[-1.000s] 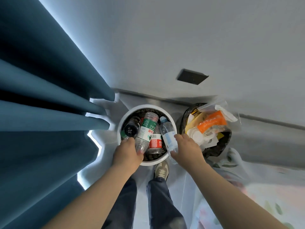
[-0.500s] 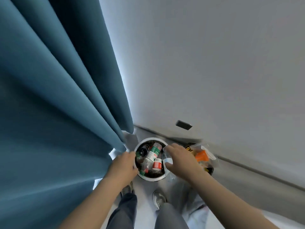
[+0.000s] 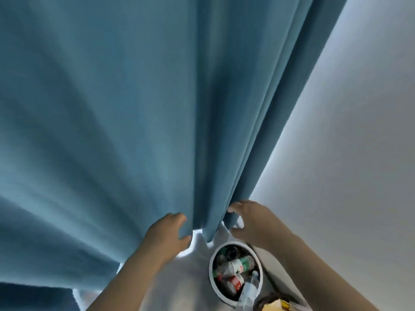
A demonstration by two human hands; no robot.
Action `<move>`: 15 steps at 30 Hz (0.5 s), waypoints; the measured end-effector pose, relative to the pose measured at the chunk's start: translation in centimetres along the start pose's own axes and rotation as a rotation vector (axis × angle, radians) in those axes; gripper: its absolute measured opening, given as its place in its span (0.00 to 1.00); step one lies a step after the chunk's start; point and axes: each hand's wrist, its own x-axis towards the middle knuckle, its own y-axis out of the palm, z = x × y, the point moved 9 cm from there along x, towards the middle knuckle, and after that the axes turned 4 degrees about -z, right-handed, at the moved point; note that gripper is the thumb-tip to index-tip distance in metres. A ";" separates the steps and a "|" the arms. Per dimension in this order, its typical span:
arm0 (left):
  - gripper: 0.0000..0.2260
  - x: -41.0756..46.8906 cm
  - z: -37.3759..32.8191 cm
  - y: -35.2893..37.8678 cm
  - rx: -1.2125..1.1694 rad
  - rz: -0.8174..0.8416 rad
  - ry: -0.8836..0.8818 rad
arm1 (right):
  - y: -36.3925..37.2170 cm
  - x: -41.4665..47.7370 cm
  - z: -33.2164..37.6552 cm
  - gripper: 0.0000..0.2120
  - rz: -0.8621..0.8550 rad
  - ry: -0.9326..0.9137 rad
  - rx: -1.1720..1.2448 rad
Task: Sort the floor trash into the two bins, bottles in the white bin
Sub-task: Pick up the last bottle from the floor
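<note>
Above the white bin (image 3: pixel 210 272), my left hand (image 3: pixel 167 232) and right hand (image 3: pixel 249 217) clench the curtain (image 3: pixel 134 108), it seems; bottles (image 3: pixel 239 265) inside the white bin — light, slick, crushable — want a mid-body grip.

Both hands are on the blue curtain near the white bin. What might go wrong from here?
1. The left hand and right hand grip folds of the curtain, whose hem hangs close to the white bin; pulled fabric might sweep the bin and tip it.
2. A clear bottle leans over the packed bin's rim and may slide out.
3. The curtain fills most of the view, so floor trash could go unseen.
</note>
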 end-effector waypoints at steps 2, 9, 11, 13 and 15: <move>0.16 -2.2 3.5 -2.7 -0.040 -0.071 -0.081 | -0.6 1.4 4.8 0.24 0.007 -0.104 -0.002; 0.18 -13.6 17.2 -10.5 -0.141 -0.270 -0.351 | 1.6 3.5 25.6 0.24 0.053 -0.474 -0.073; 0.18 -18.3 21.9 -11.9 -0.137 -0.303 -0.442 | 3.5 2.9 32.0 0.24 0.076 -0.562 -0.088; 0.18 -23.1 26.5 -13.0 -0.122 -0.327 -0.522 | 5.9 1.8 38.3 0.24 0.113 -0.644 -0.097; 0.17 -28.1 30.7 -14.1 -0.096 -0.361 -0.611 | 8.3 0.3 44.4 0.22 0.146 -0.722 -0.097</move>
